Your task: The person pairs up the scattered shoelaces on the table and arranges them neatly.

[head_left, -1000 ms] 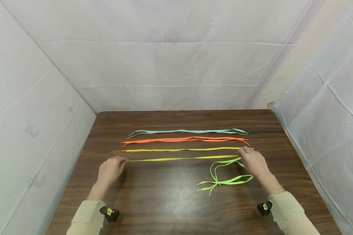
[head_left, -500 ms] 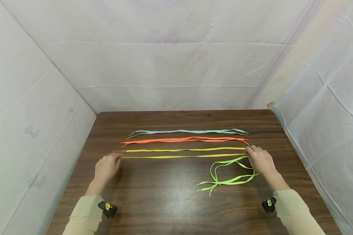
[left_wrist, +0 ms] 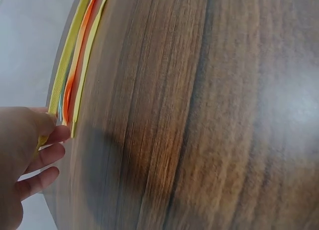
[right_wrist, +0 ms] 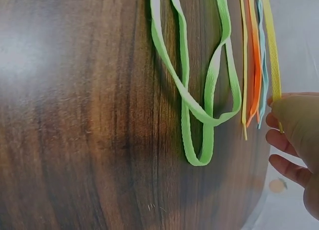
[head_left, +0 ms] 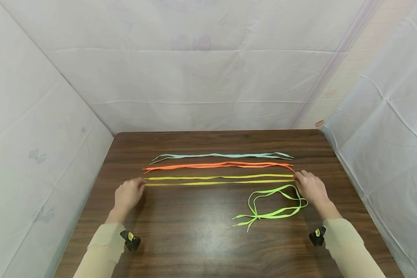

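My left hand [head_left: 128,193] pinches the left end of a flat yellow shoelace [head_left: 184,184] between thumb and forefinger. The right hand [head_left: 312,189] pinches the other end, so the lace is stretched straight from side to side. In the left wrist view the held yellow lace [left_wrist: 63,65] rises from the fingers, the other fingers loosely bent. A short tip of the lace [right_wrist: 272,45] pokes out below the right thumb in the right wrist view. Just beyond it, a second yellow shoelace [head_left: 194,178] lies straight on the table, nearly parallel.
Farther back lie orange shoelaces [head_left: 173,167] and pale blue shoelaces [head_left: 194,156], both laid out lengthwise. A looped bunch of green shoelaces [head_left: 272,214] lies nearer, left of the right forearm. White sheeting [head_left: 208,85] hangs behind the dark wooden table [head_left: 180,247].
Both hands have moved away from me and slightly apart, bringing the held yellow lace closer to the second one. The green loop by the right hand has shifted slightly and lies more exposed.
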The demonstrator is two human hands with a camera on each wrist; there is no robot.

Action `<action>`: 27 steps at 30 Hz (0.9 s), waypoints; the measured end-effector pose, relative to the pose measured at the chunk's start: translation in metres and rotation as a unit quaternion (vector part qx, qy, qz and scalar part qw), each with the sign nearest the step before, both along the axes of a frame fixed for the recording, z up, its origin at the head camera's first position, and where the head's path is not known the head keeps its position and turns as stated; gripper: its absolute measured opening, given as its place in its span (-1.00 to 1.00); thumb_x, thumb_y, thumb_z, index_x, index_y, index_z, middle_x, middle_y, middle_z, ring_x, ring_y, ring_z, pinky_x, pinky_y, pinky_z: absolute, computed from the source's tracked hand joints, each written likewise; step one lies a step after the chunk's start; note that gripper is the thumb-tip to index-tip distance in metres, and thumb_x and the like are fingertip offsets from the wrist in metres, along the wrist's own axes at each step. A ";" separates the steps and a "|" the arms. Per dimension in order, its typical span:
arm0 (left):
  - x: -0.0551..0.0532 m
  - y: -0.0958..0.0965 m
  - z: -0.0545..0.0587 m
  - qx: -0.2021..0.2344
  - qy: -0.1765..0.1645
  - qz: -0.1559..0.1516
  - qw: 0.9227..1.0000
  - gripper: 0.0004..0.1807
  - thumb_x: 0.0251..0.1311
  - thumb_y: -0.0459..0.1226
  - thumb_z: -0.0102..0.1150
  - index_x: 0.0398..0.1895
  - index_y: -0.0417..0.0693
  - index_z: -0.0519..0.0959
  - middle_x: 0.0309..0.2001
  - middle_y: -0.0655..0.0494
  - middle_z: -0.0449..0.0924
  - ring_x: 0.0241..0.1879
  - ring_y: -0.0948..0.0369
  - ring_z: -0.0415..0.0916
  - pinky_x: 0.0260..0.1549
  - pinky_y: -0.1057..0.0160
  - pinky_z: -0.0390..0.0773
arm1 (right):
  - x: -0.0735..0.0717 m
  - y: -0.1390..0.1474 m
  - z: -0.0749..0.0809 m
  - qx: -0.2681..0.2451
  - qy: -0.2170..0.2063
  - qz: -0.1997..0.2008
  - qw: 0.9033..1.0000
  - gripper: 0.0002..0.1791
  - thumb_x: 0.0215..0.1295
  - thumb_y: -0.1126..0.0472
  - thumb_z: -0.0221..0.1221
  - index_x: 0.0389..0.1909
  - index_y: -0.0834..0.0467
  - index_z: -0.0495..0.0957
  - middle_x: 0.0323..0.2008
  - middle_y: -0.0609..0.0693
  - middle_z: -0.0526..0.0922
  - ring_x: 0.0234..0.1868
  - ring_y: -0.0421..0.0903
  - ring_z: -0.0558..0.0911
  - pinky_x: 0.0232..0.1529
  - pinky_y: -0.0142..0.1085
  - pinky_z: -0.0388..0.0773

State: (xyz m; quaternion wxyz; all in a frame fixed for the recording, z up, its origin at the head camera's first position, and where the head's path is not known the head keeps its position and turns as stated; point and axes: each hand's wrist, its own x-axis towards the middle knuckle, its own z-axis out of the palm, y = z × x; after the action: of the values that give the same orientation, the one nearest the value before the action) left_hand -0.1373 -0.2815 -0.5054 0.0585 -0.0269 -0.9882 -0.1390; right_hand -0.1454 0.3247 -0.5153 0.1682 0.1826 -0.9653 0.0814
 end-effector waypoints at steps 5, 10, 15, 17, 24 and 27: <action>-0.008 0.001 -0.001 0.009 -0.006 0.015 1.000 -0.90 0.13 -0.27 0.17 -0.32 -0.09 0.62 -0.39 -0.09 0.65 -0.64 0.12 0.43 -0.76 0.15 0.33 | -0.005 0.001 -0.002 -0.002 -0.032 -0.021 0.999 -0.92 0.04 0.40 0.23 -0.41 0.23 0.57 -0.48 0.07 0.52 -0.50 0.05 0.49 -0.60 -0.13 0.40; -0.017 0.003 -0.003 0.012 -0.011 0.019 1.000 -0.89 0.15 -0.28 0.14 -0.31 -0.09 0.63 -0.33 -0.10 0.65 -0.55 0.04 0.53 -0.72 0.10 0.39 | -0.010 0.001 -0.005 -0.010 -0.059 -0.037 0.998 -0.94 0.08 0.40 0.18 -0.39 0.24 0.58 -0.47 0.09 0.53 -0.49 0.08 0.50 -0.56 -0.08 0.42; -0.022 0.005 -0.006 0.010 -0.037 0.026 0.999 -0.85 0.17 -0.33 0.07 -0.27 -0.10 0.62 -0.28 -0.12 0.65 -0.49 0.01 0.56 -0.68 0.06 0.42 | -0.014 0.001 -0.009 -0.020 -0.075 -0.045 0.996 -0.94 0.11 0.40 0.15 -0.37 0.24 0.54 -0.48 0.09 0.52 -0.53 0.06 0.49 -0.57 -0.10 0.41; -0.024 0.006 -0.007 0.011 -0.049 0.031 0.998 -0.85 0.17 -0.33 0.07 -0.26 -0.11 0.62 -0.27 -0.13 0.64 -0.49 0.01 0.55 -0.67 0.05 0.43 | -0.015 0.001 -0.009 -0.018 -0.084 -0.051 0.995 -0.94 0.12 0.39 0.14 -0.37 0.24 0.52 -0.48 0.08 0.52 -0.53 0.05 0.49 -0.56 -0.10 0.41; -0.026 0.008 -0.011 0.012 -0.059 0.058 0.996 -0.86 0.17 -0.29 0.11 -0.26 -0.14 0.60 -0.33 -0.12 0.63 -0.53 0.05 0.52 -0.63 0.04 0.44 | -0.020 0.001 -0.010 -0.015 -0.115 -0.076 0.990 -0.93 0.13 0.38 0.12 -0.34 0.25 0.50 -0.45 0.12 0.52 -0.49 0.10 0.51 -0.51 -0.06 0.43; -0.028 0.007 -0.012 0.017 -0.058 0.069 0.996 -0.86 0.17 -0.27 0.11 -0.29 -0.14 0.59 -0.37 -0.10 0.62 -0.57 0.08 0.48 -0.65 0.06 0.42 | -0.021 0.001 -0.010 -0.017 -0.110 -0.083 0.990 -0.93 0.13 0.38 0.13 -0.35 0.26 0.51 -0.45 0.13 0.52 -0.46 0.12 0.50 -0.50 -0.04 0.44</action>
State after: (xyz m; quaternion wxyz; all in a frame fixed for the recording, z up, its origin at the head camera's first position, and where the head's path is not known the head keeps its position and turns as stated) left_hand -0.1652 -0.2742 -0.5173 0.0111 0.0509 -0.9869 -0.1524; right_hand -0.1661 0.3253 -0.5252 0.0700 0.0891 -0.9882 0.1034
